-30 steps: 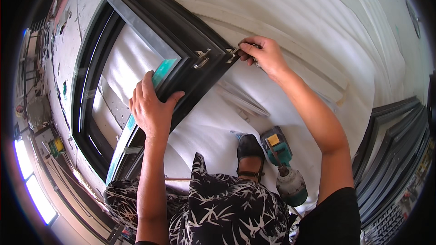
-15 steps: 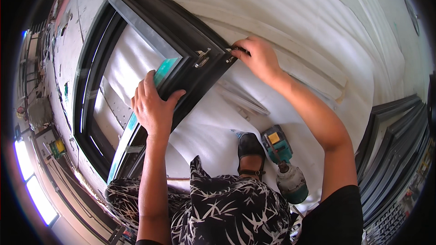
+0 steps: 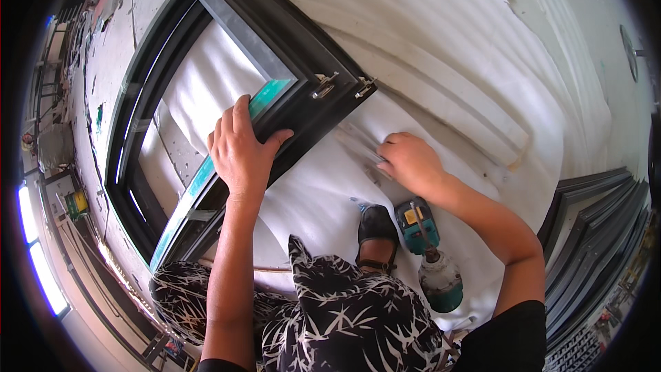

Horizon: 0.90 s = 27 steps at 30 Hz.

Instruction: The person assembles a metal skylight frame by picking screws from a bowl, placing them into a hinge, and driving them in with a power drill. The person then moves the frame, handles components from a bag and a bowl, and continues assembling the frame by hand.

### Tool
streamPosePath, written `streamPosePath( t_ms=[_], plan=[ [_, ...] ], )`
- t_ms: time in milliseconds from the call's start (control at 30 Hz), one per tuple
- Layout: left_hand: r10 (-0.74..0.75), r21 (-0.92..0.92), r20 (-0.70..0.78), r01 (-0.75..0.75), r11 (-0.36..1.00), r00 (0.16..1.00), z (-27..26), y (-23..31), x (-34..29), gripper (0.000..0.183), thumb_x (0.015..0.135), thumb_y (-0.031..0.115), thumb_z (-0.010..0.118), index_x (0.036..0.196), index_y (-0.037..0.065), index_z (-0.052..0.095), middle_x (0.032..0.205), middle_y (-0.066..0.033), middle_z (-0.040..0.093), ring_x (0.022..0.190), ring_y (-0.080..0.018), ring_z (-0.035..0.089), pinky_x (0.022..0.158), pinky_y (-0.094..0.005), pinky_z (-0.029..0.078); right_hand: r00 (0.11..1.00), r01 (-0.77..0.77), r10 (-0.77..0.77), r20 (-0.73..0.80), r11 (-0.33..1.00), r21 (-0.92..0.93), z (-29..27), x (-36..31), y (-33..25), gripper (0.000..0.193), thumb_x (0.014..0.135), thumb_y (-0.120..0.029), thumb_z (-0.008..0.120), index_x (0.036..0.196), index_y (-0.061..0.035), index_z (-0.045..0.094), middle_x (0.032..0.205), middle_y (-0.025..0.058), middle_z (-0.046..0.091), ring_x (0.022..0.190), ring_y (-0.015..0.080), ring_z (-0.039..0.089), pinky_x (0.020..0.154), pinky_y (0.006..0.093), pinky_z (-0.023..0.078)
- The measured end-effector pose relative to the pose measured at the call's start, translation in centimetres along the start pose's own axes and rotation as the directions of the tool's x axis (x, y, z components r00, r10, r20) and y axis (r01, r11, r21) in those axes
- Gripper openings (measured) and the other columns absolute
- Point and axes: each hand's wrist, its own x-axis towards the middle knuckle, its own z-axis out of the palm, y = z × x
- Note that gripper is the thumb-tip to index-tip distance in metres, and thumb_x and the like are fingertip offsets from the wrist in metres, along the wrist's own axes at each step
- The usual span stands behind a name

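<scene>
My left hand (image 3: pixel 239 148) grips the near side of a dark grey window frame (image 3: pixel 337 110), its fingers over the teal strip (image 3: pixel 270 96) and its thumb across the profile. Metal fittings (image 3: pixel 323 86) show at the frame's right corner. To the right of the frame, my right hand (image 3: pixel 413 163) is low over the white sheet, fingers curled closed. They meet the end of some thin, pale strips (image 3: pixel 358 139), blurred here. What the fingers hold, if anything, is hidden.
A teal power tool (image 3: pixel 441 282) lies beside my shoe (image 3: pixel 376 234), with a grey rod (image 3: pixel 425 227) across its battery. Long pale profiles (image 3: pixel 447 89) rest on the white sheet (image 3: pixel 303 200). More dark frames (image 3: pixel 599 234) are stacked at the right.
My right hand has left the frame's corner and come nearer, down to the pale strips. My left hand keeps its grip. A grey rod now shows across the tool's battery.
</scene>
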Motion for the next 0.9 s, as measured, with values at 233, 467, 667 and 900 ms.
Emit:
streamPosePath(
  t_ms=[233, 467, 667, 900],
  plan=[
    [-0.017, -0.022, 0.038, 0.017, 1.000, 0.999, 0.3, 0.1, 0.0, 0.077, 0.061, 0.039, 0.084, 0.123, 0.008, 0.052, 0.105, -0.0111, 0.061, 0.103, -0.0303, 0.057, 0.096, -0.0426, 0.040, 1.000, 0.010, -0.007, 0.025, 0.991, -0.137, 3.5, 2.5, 0.6, 0.024, 0.074, -0.025, 0.073, 0.085, -0.0081, 0.060, 0.085, 0.0096, 0.059, 0.085, 0.0306, 0.059, 0.074, 0.0426, 0.049],
    [-0.034, -0.010, 0.061, 0.035, 0.999, 0.998, -0.6, -0.3, -0.3, 0.078, 0.061, 0.038, 0.084, 0.124, 0.007, 0.052, 0.108, -0.0114, 0.060, 0.107, -0.0300, 0.056, 0.097, -0.0427, 0.039, 0.963, 0.051, 0.054, -0.264, 0.925, 0.377, -4.6, 1.8, -0.7, 0.017, 0.082, -0.017, 0.064, 0.098, -0.0114, 0.058, 0.069, 0.0162, 0.060, 0.067, 0.0371, 0.060, 0.060, 0.0466, 0.047],
    [-0.022, -0.013, 0.059, 0.023, 1.000, 0.998, 0.1, 0.2, -0.1, 0.077, 0.062, 0.037, 0.084, 0.125, 0.007, 0.051, 0.109, -0.0118, 0.060, 0.107, -0.0306, 0.056, 0.097, -0.0429, 0.039, 0.913, 0.128, -0.202, -0.354, 0.967, -0.221, -8.7, 7.7, 5.1, 0.002, 0.077, -0.006, 0.060, 0.077, -0.0075, 0.062, 0.067, 0.0150, 0.059, 0.072, 0.0356, 0.061, 0.060, 0.0469, 0.046],
    [-0.022, -0.011, 0.026, 0.022, 1.000, 0.999, -0.1, 0.4, 0.0, 0.077, 0.057, 0.034, 0.086, 0.121, 0.005, 0.055, 0.108, -0.0102, 0.062, 0.106, -0.0284, 0.057, 0.094, -0.0421, 0.041, 0.953, 0.217, -0.263, -0.150, 0.939, -0.265, -8.4, 10.3, 7.7, 0.005, 0.069, -0.002, 0.057, 0.069, -0.0065, 0.060, 0.070, 0.0164, 0.059, 0.071, 0.0373, 0.058, 0.059, 0.0481, 0.045]
  ],
)
